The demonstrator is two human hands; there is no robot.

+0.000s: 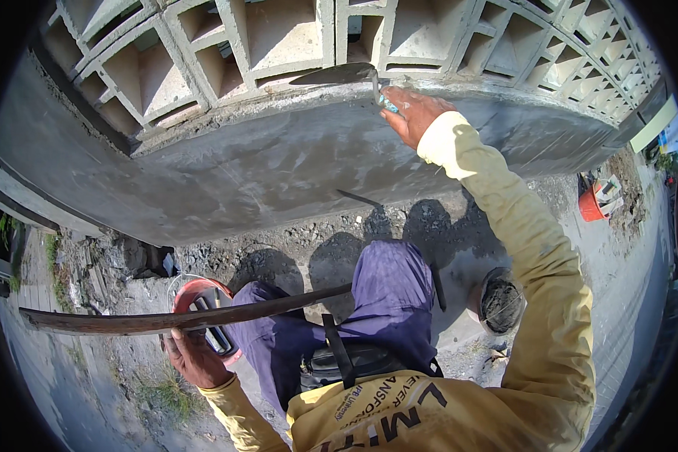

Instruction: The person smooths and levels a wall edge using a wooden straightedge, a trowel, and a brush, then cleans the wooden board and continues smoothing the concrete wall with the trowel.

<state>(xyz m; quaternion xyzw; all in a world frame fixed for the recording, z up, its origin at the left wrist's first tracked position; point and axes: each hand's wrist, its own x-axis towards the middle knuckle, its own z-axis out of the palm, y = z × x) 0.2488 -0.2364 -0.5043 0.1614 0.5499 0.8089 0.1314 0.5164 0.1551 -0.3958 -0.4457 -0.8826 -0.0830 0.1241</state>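
My right hand (414,114) is closed round the blue-flecked handle of a pointed trowel (337,74). Its grey metal blade points left along the ledge (248,104), just under the openwork blocks (282,36). Below that ledge, the low wall (241,177) carries smooth grey plaster with darker, damp-looking patches. Low on the left, my left hand (196,361) grips a long, dark wooden board (135,322) by its near edge. The board runs across in front of my body, its right end by my knee; part of the left fingers is hidden behind it.
Beside my left leg stands a red bucket (184,294) with tools in it. A bucket of grey mortar (500,303) is to my right. Farther right is another red bucket (590,205) with pale pieces inside. Rubble (294,245) lies along the wall's foot.
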